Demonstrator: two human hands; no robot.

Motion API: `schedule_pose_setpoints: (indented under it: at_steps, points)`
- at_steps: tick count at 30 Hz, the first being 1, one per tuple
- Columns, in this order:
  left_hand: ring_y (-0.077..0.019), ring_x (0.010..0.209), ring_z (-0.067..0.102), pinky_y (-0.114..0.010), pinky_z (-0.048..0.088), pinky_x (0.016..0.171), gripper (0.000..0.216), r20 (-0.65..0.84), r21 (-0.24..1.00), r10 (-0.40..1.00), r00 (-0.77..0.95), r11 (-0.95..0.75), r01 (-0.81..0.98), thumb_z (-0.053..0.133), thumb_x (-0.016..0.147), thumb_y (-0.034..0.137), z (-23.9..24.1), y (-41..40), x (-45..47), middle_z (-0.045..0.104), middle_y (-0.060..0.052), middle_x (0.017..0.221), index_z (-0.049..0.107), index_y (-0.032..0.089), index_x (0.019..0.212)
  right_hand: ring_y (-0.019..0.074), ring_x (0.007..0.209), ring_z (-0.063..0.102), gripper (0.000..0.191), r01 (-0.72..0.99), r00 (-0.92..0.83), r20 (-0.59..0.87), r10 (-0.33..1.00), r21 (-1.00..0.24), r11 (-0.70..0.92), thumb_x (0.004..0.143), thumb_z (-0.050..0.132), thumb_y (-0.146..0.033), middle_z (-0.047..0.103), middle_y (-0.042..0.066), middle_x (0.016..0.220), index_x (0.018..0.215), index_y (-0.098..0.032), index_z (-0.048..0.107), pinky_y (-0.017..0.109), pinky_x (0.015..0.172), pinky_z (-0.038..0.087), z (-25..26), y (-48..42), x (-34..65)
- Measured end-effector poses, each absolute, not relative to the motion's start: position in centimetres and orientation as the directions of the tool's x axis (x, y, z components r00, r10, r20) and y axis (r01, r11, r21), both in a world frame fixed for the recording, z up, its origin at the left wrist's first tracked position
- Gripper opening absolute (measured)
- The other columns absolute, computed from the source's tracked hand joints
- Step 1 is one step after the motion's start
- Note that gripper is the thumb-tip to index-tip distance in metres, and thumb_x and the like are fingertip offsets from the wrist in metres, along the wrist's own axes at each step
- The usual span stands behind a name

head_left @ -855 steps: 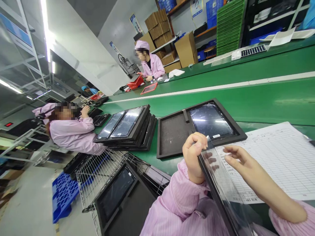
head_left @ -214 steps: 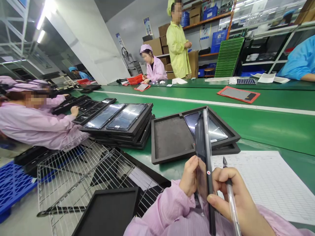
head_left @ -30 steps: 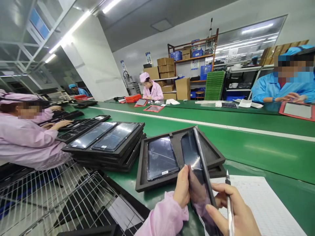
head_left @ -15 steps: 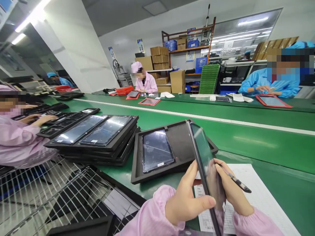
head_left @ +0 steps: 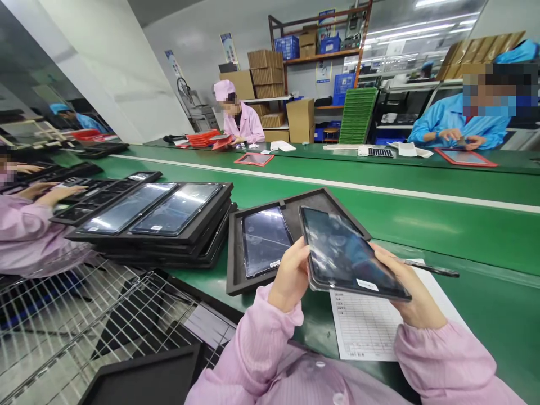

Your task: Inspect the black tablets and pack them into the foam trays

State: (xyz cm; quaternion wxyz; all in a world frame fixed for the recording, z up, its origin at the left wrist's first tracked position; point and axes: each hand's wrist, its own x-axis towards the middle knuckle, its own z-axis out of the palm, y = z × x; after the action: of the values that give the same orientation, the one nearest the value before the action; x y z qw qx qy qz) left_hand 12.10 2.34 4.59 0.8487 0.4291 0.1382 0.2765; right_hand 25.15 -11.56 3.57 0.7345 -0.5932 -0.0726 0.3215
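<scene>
Between my two hands is a tablet [head_left: 346, 253], tilted with its dark glossy screen up and a small white label near its lower edge. My left hand [head_left: 293, 273] grips its left edge, thumb on the front. My right hand [head_left: 409, 284] is closed on the right edge, and a black pen [head_left: 439, 269] sticks out from behind its fingers. Just beyond lies a black foam tray [head_left: 236, 270] with another tablet [head_left: 264, 242] in its left recess. The held tablet covers part of the tray's right side. Under my hands rests a printed form sheet [head_left: 363, 326].
Stacked foam trays [head_left: 198, 236] with tablets stand to the left. A wire rack [head_left: 63, 332] holds dark trays at lower left. Across the green belt [head_left: 422, 219], co-workers in pink [head_left: 247, 121] and blue [head_left: 442, 121] handle items near red-framed tablets. Another pink-sleeved person [head_left: 25, 225] works at left.
The tablet has turned from nearly edge-on to screen up. My left hand has moved left along with its edge, and the pen has swung to nearly level. More of the form shows.
</scene>
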Motion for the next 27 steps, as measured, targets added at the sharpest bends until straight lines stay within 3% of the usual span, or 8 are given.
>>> schedule_pose_setpoints:
  at_steps: [3, 8, 10, 12, 15, 18, 23, 27]
  points:
    - [-0.0175, 0.068, 0.060, -0.025, 0.045, 0.060, 0.026, -0.074, 0.755, 0.608, 0.790, 0.552, -0.354, 0.069, 0.063, 0.034, 4.3, 2.7, 12.0, 0.063, -0.001, 0.066, 0.067, 0.014, 0.080, 0.0208, 0.097, 0.062, 0.042, -0.366, 0.789, -0.233, 0.568, -0.921, 0.131, 0.056, 0.080, -0.043, 0.069, 0.003, 0.100, 0.091, -0.021, 0.071, 0.021, 0.075, 0.052, 4.7, -11.7, 24.8]
    - [-0.0213, 0.074, 0.061, -0.029, 0.046, 0.066, 0.025, -0.061, 0.757, 0.532, 0.845, 0.576, -0.308, 0.065, 0.056, 0.025, 4.2, 3.7, 11.4, 0.066, -0.003, 0.072, 0.067, 0.016, 0.079, 0.0220, 0.079, 0.066, 0.054, -0.323, 0.820, -0.210, 0.532, -0.938, 0.128, 0.054, 0.081, -0.042, 0.070, 0.005, 0.093, 0.101, -0.020, 0.066, 0.029, 0.067, 0.054, 4.2, -11.8, 24.6]
    - [-0.0195, 0.069, 0.060, -0.028, 0.045, 0.062, 0.035, -0.072, 0.787, 0.510, 0.857, 0.557, -0.265, 0.062, 0.047, 0.016, 4.0, 4.3, 11.1, 0.067, -0.004, 0.074, 0.068, 0.015, 0.081, 0.0225, 0.079, 0.066, 0.063, -0.238, 0.816, -0.128, 0.564, -0.963, 0.126, 0.052, 0.080, -0.041, 0.070, 0.004, 0.090, 0.109, -0.021, 0.061, 0.031, 0.069, 0.054, 3.4, -12.0, 24.9]
    - [-0.0161, 0.062, 0.056, -0.026, 0.043, 0.058, 0.039, -0.097, 0.835, 0.566, 0.819, 0.494, -0.243, 0.058, 0.043, 0.011, 3.5, 4.7, 11.1, 0.066, -0.002, 0.070, 0.069, 0.016, 0.080, 0.0221, 0.079, 0.065, 0.059, -0.038, 0.775, 0.011, 0.631, -0.997, 0.064, 0.057, 0.077, -0.041, 0.069, 0.003, 0.084, 0.110, -0.022, 0.060, 0.031, 0.070, 0.053, 2.5, -12.1, 25.3]
    - [-0.0104, 0.052, 0.047, -0.023, 0.038, 0.054, 0.017, -0.078, 0.893, 0.707, 0.703, 0.364, -0.266, 0.057, 0.042, 0.010, 2.4, 4.8, 11.5, 0.058, 0.002, 0.054, 0.063, 0.016, 0.057, 0.0190, 0.062, 0.061, 0.031, 0.256, 0.699, 0.169, 0.695, -0.966, -0.022, 0.063, 0.070, -0.042, 0.064, 0.000, 0.066, 0.085, -0.021, 0.065, 0.029, 0.060, 0.051, 1.5, -11.9, 26.1]
    - [-0.0088, 0.050, 0.043, -0.023, 0.034, 0.052, 0.008, 0.005, 0.918, 0.770, 0.638, 0.249, -0.308, 0.057, 0.041, 0.009, 1.1, 4.6, 11.8, 0.050, 0.004, 0.046, 0.054, 0.016, 0.040, 0.0158, 0.050, 0.052, 0.024, 0.330, 0.687, 0.232, 0.689, -0.944, -0.011, 0.060, 0.071, -0.043, 0.057, -0.002, 0.054, 0.062, -0.022, 0.061, 0.027, 0.051, 0.046, 1.1, -11.4, 27.1]
    - [-0.0135, 0.052, 0.049, -0.027, 0.038, 0.054, 0.011, 0.131, 0.950, 0.741, 0.658, 0.095, -0.296, 0.062, 0.047, 0.009, -0.3, 4.4, 11.4, 0.059, 0.001, 0.050, 0.067, 0.018, 0.050, 0.0199, 0.054, 0.057, 0.023, 0.374, 0.645, 0.253, 0.721, -0.927, -0.009, 0.057, 0.074, -0.044, 0.062, 0.000, 0.056, 0.055, -0.023, 0.064, 0.032, 0.057, 0.049, 0.6, -11.3, 28.4]
    - [-0.0232, 0.070, 0.061, -0.037, 0.046, 0.071, 0.010, 0.275, 0.945, 0.625, 0.730, -0.036, -0.325, 0.069, 0.058, 0.021, 0.1, 4.0, 11.1, 0.071, -0.006, 0.071, 0.074, 0.020, 0.067, 0.0260, 0.066, 0.065, 0.018, 0.371, 0.603, 0.234, 0.763, -0.928, -0.009, 0.060, 0.076, -0.041, 0.069, 0.005, 0.071, 0.067, -0.024, 0.073, 0.038, 0.067, 0.054, -0.5, -11.8, 29.2]
